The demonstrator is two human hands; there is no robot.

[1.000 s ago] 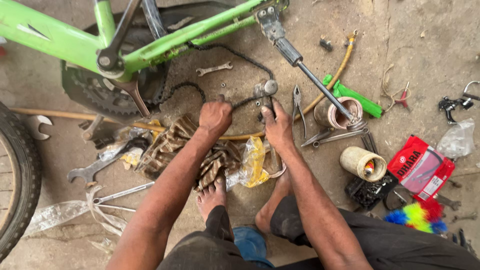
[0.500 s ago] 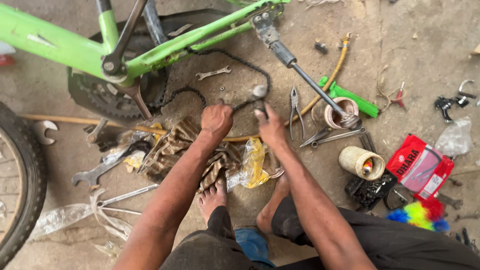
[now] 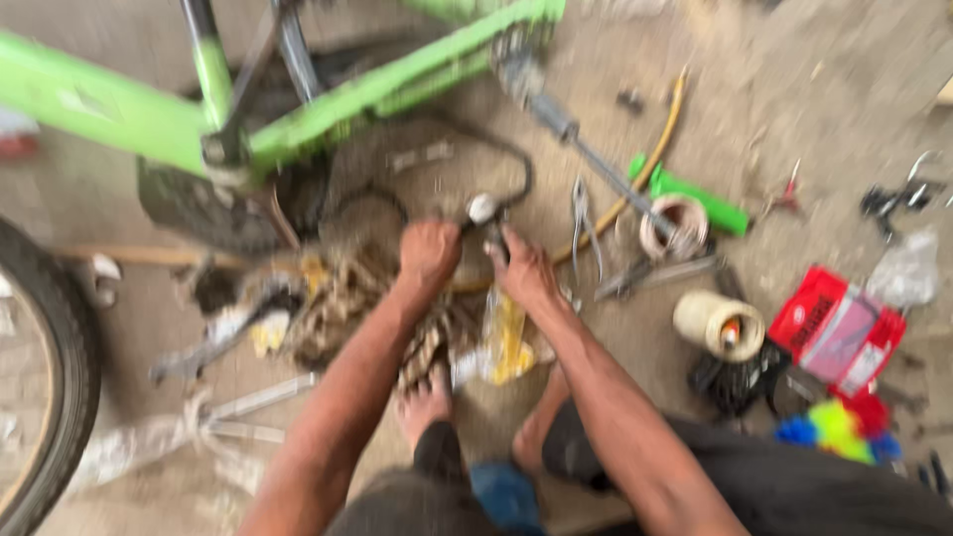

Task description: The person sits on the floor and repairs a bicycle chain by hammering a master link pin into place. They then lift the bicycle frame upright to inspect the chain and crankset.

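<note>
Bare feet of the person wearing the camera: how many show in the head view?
2: one bare foot below the left hand, the other bare foot beside it under the right forearm, partly hidden.

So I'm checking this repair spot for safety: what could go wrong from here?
1. Bare feet rest among loose metal tools; pliers lie close, so a cut or stubbed toe seems possible.
2. Both the left hand and right hand work beside the black cable and green bicycle frame; fingers might get pinched.
</note>
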